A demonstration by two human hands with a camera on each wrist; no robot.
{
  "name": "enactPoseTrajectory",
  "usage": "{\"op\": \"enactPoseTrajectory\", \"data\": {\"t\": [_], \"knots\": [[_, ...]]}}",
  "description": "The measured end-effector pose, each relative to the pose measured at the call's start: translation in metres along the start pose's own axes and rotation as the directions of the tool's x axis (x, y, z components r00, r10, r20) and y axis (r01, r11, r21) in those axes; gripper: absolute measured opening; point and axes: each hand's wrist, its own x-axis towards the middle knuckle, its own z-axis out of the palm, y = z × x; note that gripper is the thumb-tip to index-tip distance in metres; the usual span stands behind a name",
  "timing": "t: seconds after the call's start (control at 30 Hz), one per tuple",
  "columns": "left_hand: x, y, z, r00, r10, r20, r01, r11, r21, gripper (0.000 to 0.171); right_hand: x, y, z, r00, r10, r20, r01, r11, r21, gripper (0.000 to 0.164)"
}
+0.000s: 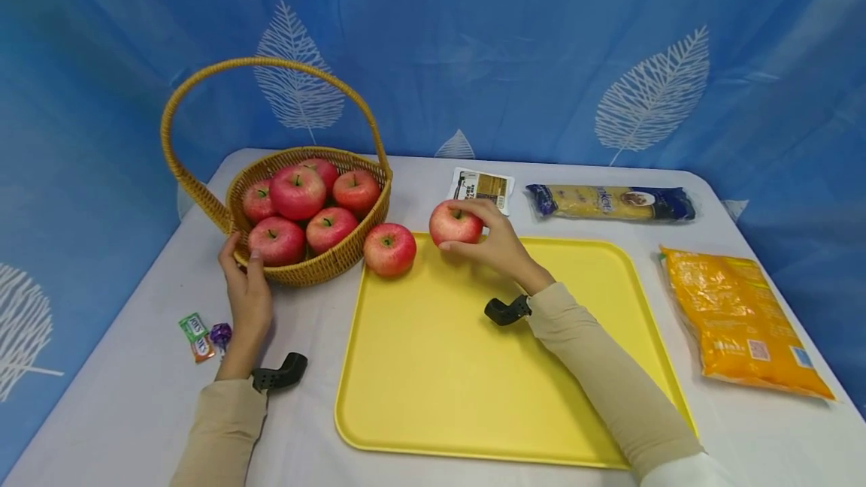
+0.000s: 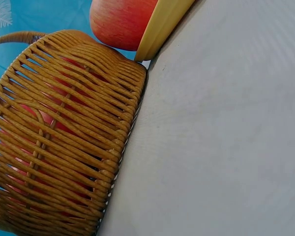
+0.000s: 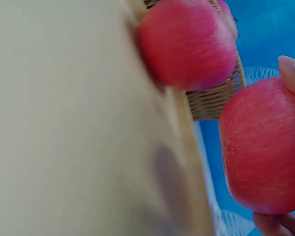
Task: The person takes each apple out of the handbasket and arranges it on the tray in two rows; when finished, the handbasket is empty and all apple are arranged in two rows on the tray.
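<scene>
A wicker basket [image 1: 331, 269] with a tall arched handle holds several red apples [image 1: 298, 192]. My left hand [image 1: 249, 299] grips its near-left rim, the thumb over the edge and the fingers by the handle's foot. My right hand [image 1: 497, 246] pinches an apple [image 1: 455, 224] between thumb and fingers, above the far edge of the yellow tray [image 1: 406, 367]. In the right wrist view this held apple [image 3: 265, 147] stands out from the tray's rim, its shadow on the tray. Another apple [image 1: 389, 249] sits at the tray's far-left corner, beside the basket.
Behind the tray lie a small white-and-brown packet [image 1: 483, 185] and a long blue-and-yellow pack [image 1: 609, 202]. An orange bag [image 1: 740, 318] rests to the tray's right. Small candy wrappers [image 1: 196, 337] and a purple lollipop [image 1: 220, 334] are left of my left forearm.
</scene>
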Motion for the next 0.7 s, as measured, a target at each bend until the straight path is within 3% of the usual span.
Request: {"op": "enactPoseTrajectory", "data": {"t": [0.2, 0.4, 0.7], "knots": [[-0.003, 0.000, -0.001, 1.000, -0.003, 0.001, 0.003, 1.000, 0.016, 0.046, -0.026, 0.002, -0.008, 0.998, 0.052, 0.037, -0.052, 0.999, 0.007, 0.061], [-0.002, 0.000, -0.001, 1.000, 0.008, 0.002, -0.008, 1.000, 0.003, 0.045, -0.039, 0.021, -0.007, 0.999, 0.005, 0.035, -0.004, 0.999, -0.031, 0.061], [-0.001, 0.000, 0.000, 1.000, 0.009, 0.004, -0.009, 1.000, -0.009, 0.045, -0.044, 0.021, 0.003, 0.999, -0.035, 0.034, 0.037, 0.998, -0.056, 0.063]]}}
